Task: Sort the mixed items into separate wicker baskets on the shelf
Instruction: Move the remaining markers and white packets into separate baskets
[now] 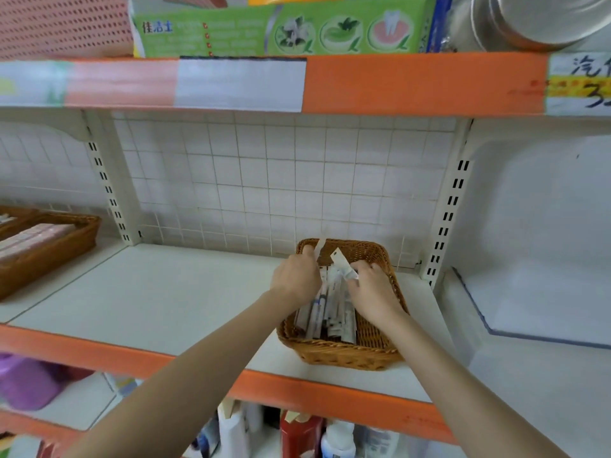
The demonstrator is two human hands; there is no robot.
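A brown wicker basket [347,355] stands on the white shelf [158,299], right of centre. It holds several long white packaged sticks [325,312] lying lengthwise. Both my hands are inside it. My left hand [296,276] grips a thin white packet whose end pokes up past the far rim. My right hand [373,289] pinches another white packet [344,264] that tilts up to the left. A second wicker basket [49,249] with pink and white packs sits at the far left of the same shelf.
An orange-edged shelf [413,84] above carries a green toothpaste box [281,31] and a metal pot [535,21]. Slotted uprights [446,219] flank the bay. Below, bottles [297,434] and a purple container [29,381] stand on the lower shelf.
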